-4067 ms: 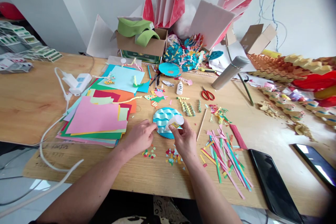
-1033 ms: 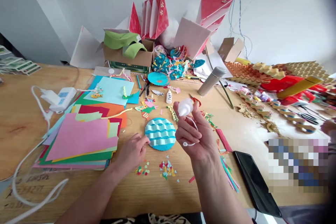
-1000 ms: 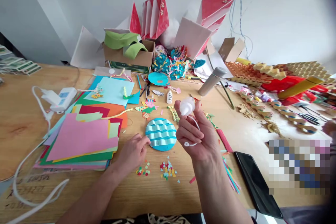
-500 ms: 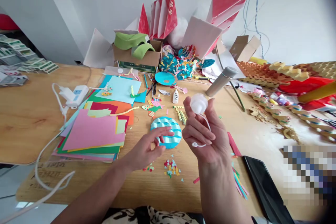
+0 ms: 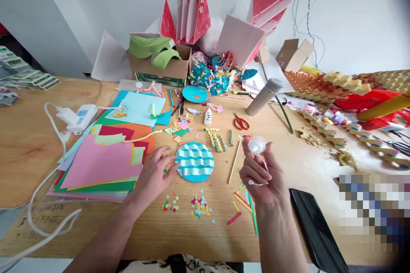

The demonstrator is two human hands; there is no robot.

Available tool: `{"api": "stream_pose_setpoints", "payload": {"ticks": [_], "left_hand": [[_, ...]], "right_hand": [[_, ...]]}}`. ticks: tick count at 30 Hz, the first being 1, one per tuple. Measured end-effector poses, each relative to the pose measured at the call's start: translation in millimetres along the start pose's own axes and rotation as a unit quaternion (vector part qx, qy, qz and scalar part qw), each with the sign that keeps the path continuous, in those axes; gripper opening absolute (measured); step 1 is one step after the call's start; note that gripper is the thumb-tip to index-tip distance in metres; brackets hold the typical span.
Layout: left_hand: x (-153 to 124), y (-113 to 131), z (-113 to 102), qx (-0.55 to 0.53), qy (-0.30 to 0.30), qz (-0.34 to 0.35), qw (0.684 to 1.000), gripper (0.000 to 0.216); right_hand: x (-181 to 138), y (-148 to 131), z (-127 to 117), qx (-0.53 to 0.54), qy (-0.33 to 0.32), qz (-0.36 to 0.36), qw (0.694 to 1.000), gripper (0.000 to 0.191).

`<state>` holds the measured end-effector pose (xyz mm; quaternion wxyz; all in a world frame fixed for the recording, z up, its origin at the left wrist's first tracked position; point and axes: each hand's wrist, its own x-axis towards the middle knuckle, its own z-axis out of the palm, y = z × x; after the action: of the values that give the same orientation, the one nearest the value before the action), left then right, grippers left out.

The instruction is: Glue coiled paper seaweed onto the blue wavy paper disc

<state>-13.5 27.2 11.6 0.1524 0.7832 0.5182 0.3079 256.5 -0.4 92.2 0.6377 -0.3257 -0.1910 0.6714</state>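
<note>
My right hand (image 5: 261,175) is closed on a small round whitish translucent piece (image 5: 257,145), pinched between thumb and forefinger. A thin white cord (image 5: 266,165) hangs from it over the curled fingers, ending in a small knob. Its exact kind I cannot make out. A round blue disc (image 5: 195,179) with wavy pale strips across it lies flat on the table. At the disc's left edge is my left hand (image 5: 158,168), fingers apart, the fingertips close to or touching the rim. Below the disc are piles of paper dots (image 5: 171,203) and small paper triangles (image 5: 201,207).
Coloured paper sheets (image 5: 102,162) are stacked at the left, near a white power strip (image 5: 82,118). Red scissors (image 5: 241,123), a glue bottle (image 5: 208,116), a wooden stick (image 5: 234,163) and a grey flask (image 5: 265,97) lie or stand beyond. A black phone (image 5: 315,226) is at right.
My left hand has moved left off the disc to its edge. My right hand has moved right and lower, still gripping the whitish piece, uncovering scissors and stick. The view has shifted slightly.
</note>
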Motion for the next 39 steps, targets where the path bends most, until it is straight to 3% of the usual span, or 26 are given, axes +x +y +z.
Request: {"api": "stream_pose_setpoints", "payload": {"ticks": [3, 7, 13, 19, 28, 33, 39], "left_hand": [[0.1, 0.2, 0.5, 0.016, 0.016, -0.011, 1.0, 0.023], [0.1, 7.0, -6.2, 0.0, -0.008, -0.016, 1.0, 0.026], [-0.4, 12.6, -13.3, -0.053, -0.02, -0.014, 0.998, 0.045], [0.3, 14.0, -10.6, -0.052, -0.014, 0.019, 0.998, 0.063], [9.1, 25.3, 0.1, -0.086, -0.003, 0.065, 0.994, 0.056], [5.7, 16.5, 16.0, -0.105, 0.019, 0.063, 0.992, 0.053], [0.3, 5.9, 20.6, -0.131, 0.025, 0.041, 0.99, 0.052]], "right_hand": [[10.1, 10.3, -11.4, -0.016, 0.007, 0.027, 0.999, 0.039], [26.0, 29.2, -22.7, -0.022, 0.005, 0.061, 0.998, 0.041], [40.7, 49.2, -33.3, -0.012, 0.052, 0.056, 0.997, 0.043], [44.2, 58.5, -39.8, -0.046, 0.155, -0.013, 0.987, 0.052], [46.7, 69.3, -43.4, -0.147, 0.189, -0.098, 0.966, 0.045], [46.8, 70.5, -43.3, -0.19, 0.2, -0.128, 0.953, 0.042], [46.7, 72.0, -44.1, -0.213, 0.211, -0.15, 0.942, 0.041]]}}
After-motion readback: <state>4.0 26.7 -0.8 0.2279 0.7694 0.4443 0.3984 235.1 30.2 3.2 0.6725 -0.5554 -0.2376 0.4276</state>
